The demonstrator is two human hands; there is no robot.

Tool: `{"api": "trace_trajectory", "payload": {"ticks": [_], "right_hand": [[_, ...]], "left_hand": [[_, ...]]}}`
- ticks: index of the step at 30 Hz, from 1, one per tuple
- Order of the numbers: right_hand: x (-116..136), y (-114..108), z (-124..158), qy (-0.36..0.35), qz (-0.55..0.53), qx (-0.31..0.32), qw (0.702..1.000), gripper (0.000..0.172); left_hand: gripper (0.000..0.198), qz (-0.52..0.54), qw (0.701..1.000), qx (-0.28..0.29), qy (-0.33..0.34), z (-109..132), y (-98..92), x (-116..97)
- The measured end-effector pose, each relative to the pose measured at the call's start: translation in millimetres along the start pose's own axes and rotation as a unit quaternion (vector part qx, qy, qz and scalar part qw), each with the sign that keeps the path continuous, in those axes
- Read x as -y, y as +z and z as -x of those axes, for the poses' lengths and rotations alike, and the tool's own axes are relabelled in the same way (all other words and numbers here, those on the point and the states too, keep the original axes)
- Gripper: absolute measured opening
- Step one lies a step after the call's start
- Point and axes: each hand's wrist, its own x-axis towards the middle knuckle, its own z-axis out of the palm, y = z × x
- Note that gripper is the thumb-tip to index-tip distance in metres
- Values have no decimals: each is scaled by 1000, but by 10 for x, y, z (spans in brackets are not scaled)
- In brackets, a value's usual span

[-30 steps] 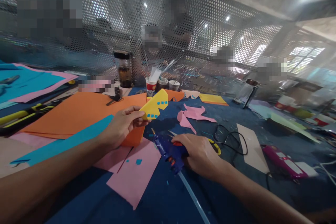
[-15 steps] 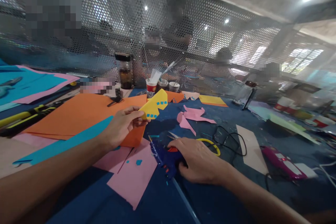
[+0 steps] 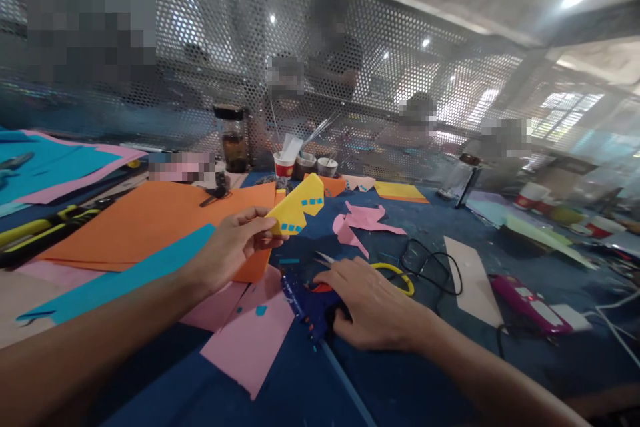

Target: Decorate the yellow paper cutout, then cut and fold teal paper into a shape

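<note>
My left hand (image 3: 234, 245) pinches a yellow paper cut-out (image 3: 298, 206) dotted with small blue squares and holds it up above the orange sheet (image 3: 145, 219). My right hand (image 3: 373, 305) lies over a blue glue gun (image 3: 309, 300) that rests on the dark blue table (image 3: 310, 387); the fingers curl round its body. The gun's nozzle points left toward a pink sheet (image 3: 255, 337) that carries small blue bits. Yellow-handled scissors (image 3: 395, 273) lie just beyond my right hand.
Pink scraps (image 3: 363, 220), a black cable loop (image 3: 430, 267), a beige strip (image 3: 470, 277) and a magenta tool (image 3: 525, 297) lie to the right. A jar (image 3: 231, 137) and cups (image 3: 300, 161) stand by the perforated metal screen; people sit behind it. Yellow-black tools (image 3: 47, 227) lie left.
My right hand has lowered the glue gun onto the table and slid it slightly left. The left hand keeps the yellow cut-out almost still.
</note>
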Motion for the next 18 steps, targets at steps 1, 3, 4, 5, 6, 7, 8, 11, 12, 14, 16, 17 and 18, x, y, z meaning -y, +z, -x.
{"api": "trace_trajectory", "payload": {"ticks": [1, 3, 4, 5, 6, 7, 8, 11, 12, 14, 16, 17, 18], "right_hand": [[7, -6, 5, 1, 0, 0, 1000, 54], [21, -28, 16, 2, -2, -1, 1000, 55], [28, -44, 20, 2, -5, -6, 1000, 56], [34, -62, 21, 3, -11, -16, 1000, 56], [39, -82, 19, 8, -23, -35, 999, 53], [42, -103, 11, 17, -46, -58, 997, 48], [44, -121, -2, 33, -82, -86, 992, 42], [40, -152, -67, 117, -258, -157, 946, 33], [38, -150, -92, 141, -322, -170, 921, 34], [35, -131, -138, 162, -426, -176, 873, 40], [40, -100, -169, 160, -492, -169, 839, 44], [45, -86, -179, 156, -512, -167, 828, 45], [51, -74, -185, 155, -525, -169, 820, 45]], "left_hand": [[32, 0, 1000, 1, -1, 10, 9, -3], [35, -3, 1000, 5, -2, 33, 25, -14], [35, -4, 1000, 8, -4, 46, 33, -22], [35, -4, 1000, 11, -5, 61, 42, -30], [34, -4, 1000, 16, -7, 78, 51, -37], [33, -4, 1000, 20, -9, 95, 62, -44], [31, -4, 1000, 25, -11, 114, 75, -48], [26, -6, 999, 35, -21, 176, 126, -46], [25, -7, 999, 39, -24, 198, 147, -40], [25, -15, 998, 49, -31, 244, 190, -25], [25, -26, 997, 58, -37, 290, 231, -10], [26, -32, 997, 62, -38, 311, 250, -4], [26, -36, 996, 67, -38, 331, 267, 2]]}}
